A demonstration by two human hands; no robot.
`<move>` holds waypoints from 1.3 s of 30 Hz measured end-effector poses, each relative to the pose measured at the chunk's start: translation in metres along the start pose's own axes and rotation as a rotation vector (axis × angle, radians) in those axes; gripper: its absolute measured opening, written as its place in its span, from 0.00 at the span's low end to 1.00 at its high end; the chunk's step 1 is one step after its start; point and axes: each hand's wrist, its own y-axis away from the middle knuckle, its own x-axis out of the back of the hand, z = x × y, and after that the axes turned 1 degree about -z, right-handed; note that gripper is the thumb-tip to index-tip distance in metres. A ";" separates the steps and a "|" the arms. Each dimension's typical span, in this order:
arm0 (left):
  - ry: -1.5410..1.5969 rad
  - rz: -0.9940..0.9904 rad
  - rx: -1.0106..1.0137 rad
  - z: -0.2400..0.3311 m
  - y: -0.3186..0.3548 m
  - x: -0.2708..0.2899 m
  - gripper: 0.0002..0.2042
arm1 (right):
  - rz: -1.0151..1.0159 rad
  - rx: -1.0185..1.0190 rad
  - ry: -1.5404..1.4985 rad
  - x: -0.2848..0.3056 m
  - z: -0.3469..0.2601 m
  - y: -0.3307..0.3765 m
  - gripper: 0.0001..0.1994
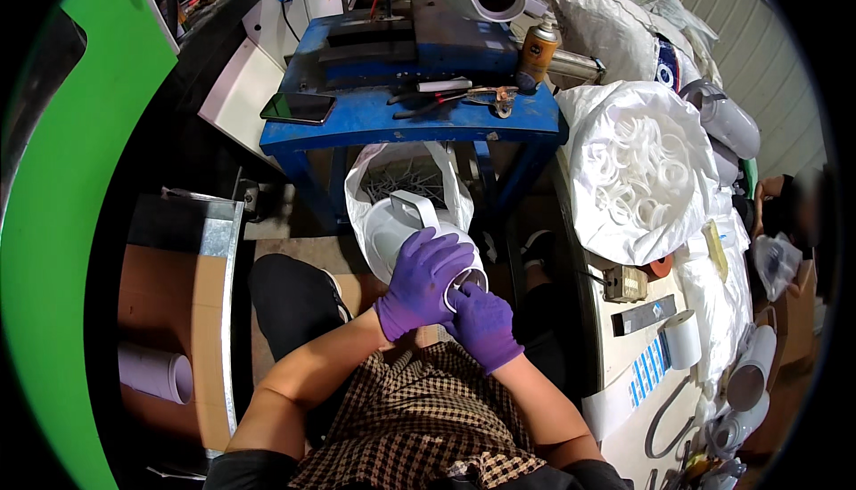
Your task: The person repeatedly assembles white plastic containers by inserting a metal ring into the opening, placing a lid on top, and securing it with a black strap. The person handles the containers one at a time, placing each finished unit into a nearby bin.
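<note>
A white plastic pipe fitting (pixel 392 227), rounded with a flat rectangular tab on top, is held over the lap, its open round end facing down-right.

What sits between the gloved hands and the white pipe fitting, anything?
Nothing visible. The left hand wraps over the white pipe fitting in direct contact, and the right hand presses at its open end, fingertips on the rim. Only the purple gloves lie between skin and plastic. The white bag sits behind the fitting, not between.
</note>
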 end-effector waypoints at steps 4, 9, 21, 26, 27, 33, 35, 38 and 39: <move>-0.086 0.004 -0.008 -0.015 -0.006 -0.003 0.26 | 0.321 0.099 0.031 0.018 -0.011 -0.003 0.28; -0.074 -0.108 -0.134 -0.006 0.001 -0.020 0.19 | -0.050 -0.259 -0.191 -0.033 -0.002 0.016 0.21; 0.153 0.064 0.215 -0.040 -0.020 0.002 0.29 | 0.345 0.160 -0.828 0.044 -0.027 -0.011 0.23; 0.075 0.095 0.221 -0.078 -0.001 -0.002 0.33 | -0.097 1.204 -1.695 0.123 -0.137 -0.004 0.16; 0.027 0.073 0.210 -0.081 -0.003 0.009 0.33 | -0.123 1.224 -1.658 0.126 -0.149 -0.004 0.16; -0.061 0.138 0.099 -0.066 -0.016 0.015 0.36 | -0.142 1.184 -1.533 0.132 -0.162 -0.007 0.16; -0.028 0.154 0.131 -0.065 -0.016 0.015 0.38 | -0.107 1.118 -1.459 0.131 -0.152 -0.007 0.16; -0.045 0.151 0.148 -0.065 -0.013 0.030 0.40 | -0.015 0.935 -1.230 0.142 -0.109 -0.001 0.16; -0.071 0.147 0.150 -0.068 -0.011 0.037 0.40 | 0.046 0.839 -1.104 0.145 -0.086 -0.003 0.17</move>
